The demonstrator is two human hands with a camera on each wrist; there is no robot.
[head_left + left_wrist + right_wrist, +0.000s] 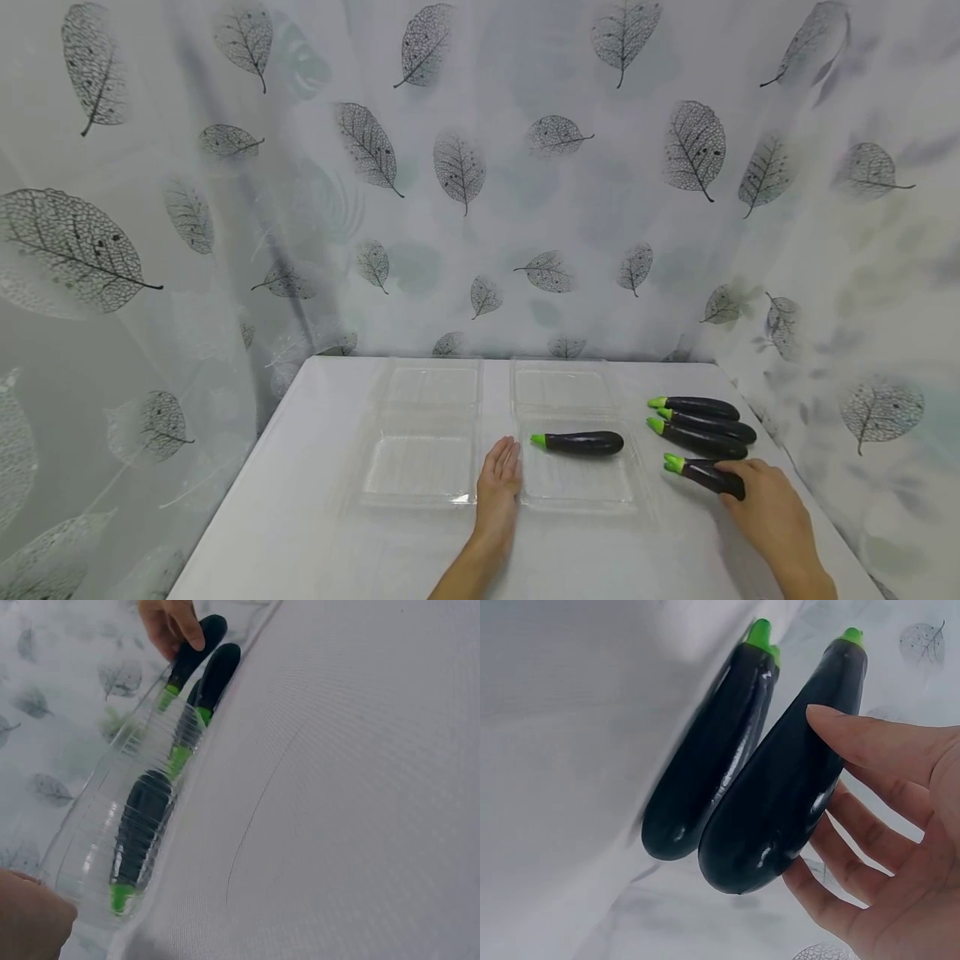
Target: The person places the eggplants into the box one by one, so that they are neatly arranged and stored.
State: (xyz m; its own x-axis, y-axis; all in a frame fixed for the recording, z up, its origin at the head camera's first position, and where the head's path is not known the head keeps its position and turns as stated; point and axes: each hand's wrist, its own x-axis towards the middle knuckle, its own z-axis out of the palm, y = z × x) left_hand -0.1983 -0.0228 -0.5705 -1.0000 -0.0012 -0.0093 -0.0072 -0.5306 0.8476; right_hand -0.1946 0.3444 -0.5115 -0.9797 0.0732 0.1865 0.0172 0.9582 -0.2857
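At the worktop (285,500), a likely slick, firm eggplant (703,475), best gripped mid-body, is pinched by the right hand (771,510); the left hand (498,490) is held straight-fingered.

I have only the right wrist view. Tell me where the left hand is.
Observer: The left hand lies along the left side of the right-hand box.
Operator: Tell me what that box holds.
Observer: One eggplant, its green stem pointing left in the head view.
Operator: Now count those outside the box, leaving out the held eggplant.
Observer: Three loose eggplants, lying grouped together.
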